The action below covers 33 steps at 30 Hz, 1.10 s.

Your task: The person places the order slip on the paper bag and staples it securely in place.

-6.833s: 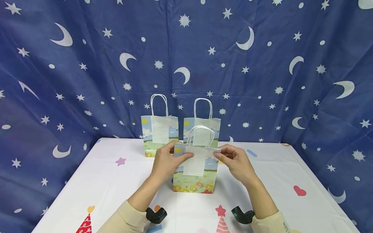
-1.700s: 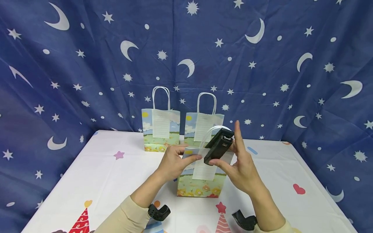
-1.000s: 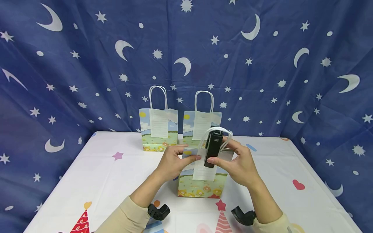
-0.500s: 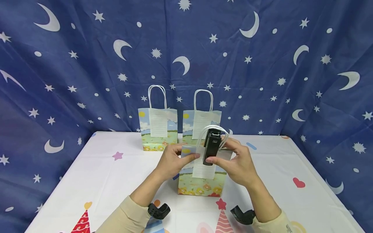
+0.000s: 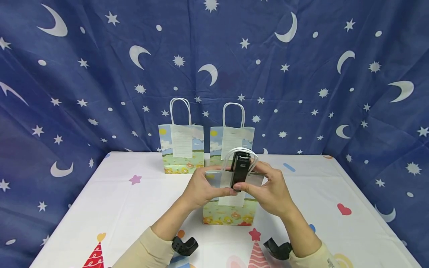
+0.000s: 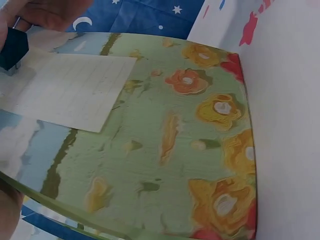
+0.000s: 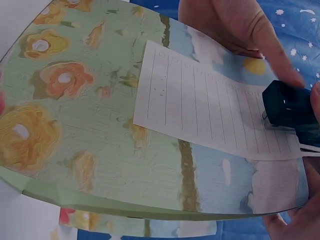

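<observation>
A small flower-print paper bag [image 5: 214, 216] with white handles stands at the table's middle, a lined white sheet [image 5: 231, 201] against its front. My right hand [image 5: 273, 190] grips a black stapler [image 5: 240, 169], upright at the bag's top edge between the handles. In the right wrist view the stapler's [image 7: 285, 102] nose straddles the sheet's upper end. My left hand [image 5: 201, 188] holds the bag's top left side, fingers behind, thumb across the front with its tip right at the stapler's lower end. The fingers behind the bag are mostly hidden.
Two similar bags with lined sheets, a left one [image 5: 197, 160] and a right one [image 5: 248, 136], stand at the table's back. A starry blue curtain [image 5: 301, 93] hangs behind the white patterned tablecloth [image 5: 134, 208].
At first both hands held the bag's top without the stapler. It then appeared in my right hand and swung upright over the edge. Lately it shifted slightly left; my left thumb moved to its lower end.
</observation>
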Available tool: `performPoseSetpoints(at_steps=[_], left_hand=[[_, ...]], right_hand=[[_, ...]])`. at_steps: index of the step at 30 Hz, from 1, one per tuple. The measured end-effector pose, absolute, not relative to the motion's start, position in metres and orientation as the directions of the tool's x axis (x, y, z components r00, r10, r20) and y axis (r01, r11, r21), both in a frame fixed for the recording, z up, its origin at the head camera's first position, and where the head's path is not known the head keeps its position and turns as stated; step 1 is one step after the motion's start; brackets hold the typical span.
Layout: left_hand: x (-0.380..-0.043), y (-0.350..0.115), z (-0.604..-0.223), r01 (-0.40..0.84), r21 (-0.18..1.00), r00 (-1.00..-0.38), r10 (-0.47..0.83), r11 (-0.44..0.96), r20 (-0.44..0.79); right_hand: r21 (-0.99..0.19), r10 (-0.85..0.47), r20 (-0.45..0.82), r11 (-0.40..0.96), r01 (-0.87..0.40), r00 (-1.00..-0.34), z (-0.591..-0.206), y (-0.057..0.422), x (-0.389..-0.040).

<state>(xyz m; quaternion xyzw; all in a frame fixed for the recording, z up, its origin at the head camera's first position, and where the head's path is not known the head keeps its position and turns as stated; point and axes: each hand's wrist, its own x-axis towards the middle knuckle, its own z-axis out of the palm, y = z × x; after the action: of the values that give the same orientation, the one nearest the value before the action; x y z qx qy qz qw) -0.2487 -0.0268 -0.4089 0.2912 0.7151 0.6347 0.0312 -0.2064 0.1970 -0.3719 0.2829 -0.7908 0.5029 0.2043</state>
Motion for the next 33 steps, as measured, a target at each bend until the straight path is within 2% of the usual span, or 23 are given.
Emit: performPoseSetpoints(at_steps=[16, 28, 33], left_hand=[[-0.2446, -0.0228, -0.4152, 0.494, 0.869, -0.8, 0.41, 0.036, 0.438], [-0.2431, -0.022, -0.4178, 0.514, 0.858, -0.784, 0.407, 0.002, 0.469], [-0.2424, -0.0199, -0.4175, 0.54, 0.842, -0.769, 0.398, -0.016, 0.5]], right_hand=[[-0.71, -0.251, 0.606, 0.257, -0.656, -0.755, -0.3758, 0.1928, -0.2071], [-0.73, -0.21, 0.617, 0.209, -0.651, -0.758, -0.3782, 0.1899, -0.2068], [-0.712, -0.193, 0.645, 0.201, -0.673, -0.739, -0.3808, 0.1895, -0.208]])
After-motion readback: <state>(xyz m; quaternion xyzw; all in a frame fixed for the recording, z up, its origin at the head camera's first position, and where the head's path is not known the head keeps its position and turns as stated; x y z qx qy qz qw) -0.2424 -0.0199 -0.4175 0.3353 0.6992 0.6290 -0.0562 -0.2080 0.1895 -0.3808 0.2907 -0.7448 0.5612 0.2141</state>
